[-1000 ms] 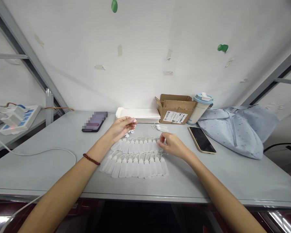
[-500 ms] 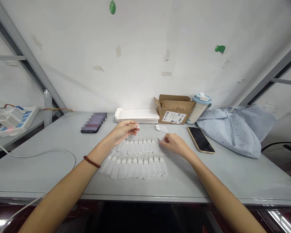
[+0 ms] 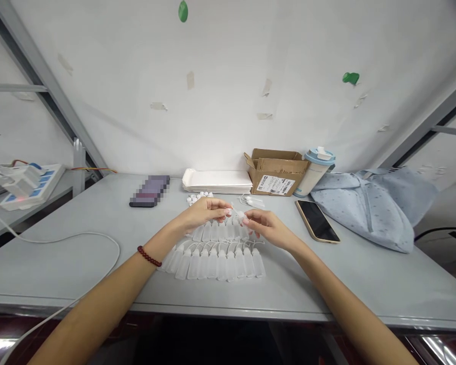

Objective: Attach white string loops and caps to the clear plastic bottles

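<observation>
- Pale and scuffed with bits of tape, a wall is standing behind a smooth grey bench, with a cardboard box sitting against it.
- Nearer the person than the box and a little left of it, the left hand is pinching a small white cap between thumb and fingertips.
- Just beside it, also in front of the box, the right hand is gripping a little bottle near its neck, with a thin white spout leaning up and left towards the cap; whether the two are touching, I cannot tell.
- Lining up cap and spout seems to be the step in hand; the next move is probably calling for a steady bottle and a light, straight touch, as the spout is looking slender and perhaps bendy.
- Left and forward of the box, a back row and a front row of bottles are lying flat, frosted and flattish, their thin white stems curving in loops.
- Left of the box, white caps, small and rounded, are lying in a heap below glossy white packets.
- Right of the box, a blue-lidded cup and a soft, speckled cloth bag are resting.
</observation>
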Demonstrator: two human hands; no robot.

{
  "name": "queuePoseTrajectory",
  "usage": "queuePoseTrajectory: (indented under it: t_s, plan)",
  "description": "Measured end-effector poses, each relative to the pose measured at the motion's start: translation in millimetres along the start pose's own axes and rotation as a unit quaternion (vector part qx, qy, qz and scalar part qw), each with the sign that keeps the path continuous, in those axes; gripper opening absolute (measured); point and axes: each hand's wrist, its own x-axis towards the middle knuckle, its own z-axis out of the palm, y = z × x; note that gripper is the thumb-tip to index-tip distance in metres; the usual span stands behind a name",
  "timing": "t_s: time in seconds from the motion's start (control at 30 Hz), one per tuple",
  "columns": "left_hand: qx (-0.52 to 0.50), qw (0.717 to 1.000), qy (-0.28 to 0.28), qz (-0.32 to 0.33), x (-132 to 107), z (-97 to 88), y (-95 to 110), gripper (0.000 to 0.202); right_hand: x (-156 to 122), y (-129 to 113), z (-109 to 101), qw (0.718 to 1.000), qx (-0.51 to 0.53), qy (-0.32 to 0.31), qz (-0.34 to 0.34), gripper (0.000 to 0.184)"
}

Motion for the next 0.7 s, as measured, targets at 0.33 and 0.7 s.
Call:
queuePoseTrajectory:
  t_s: [0.33, 0.7]
  plan:
    - [0.054, 0.997, -0.043, 0.026, -5, 4.6, 9, 0.023, -1, -2, 4, 0.997, 0.052, -0.049, 0.007, 0.039]
    - [0.113, 0.992, -0.003, 0.059, -6, 13.1, 10, 0.022, 2, 1, 9, 0.997, 0.067, 0.029, 0.015, 0.040]
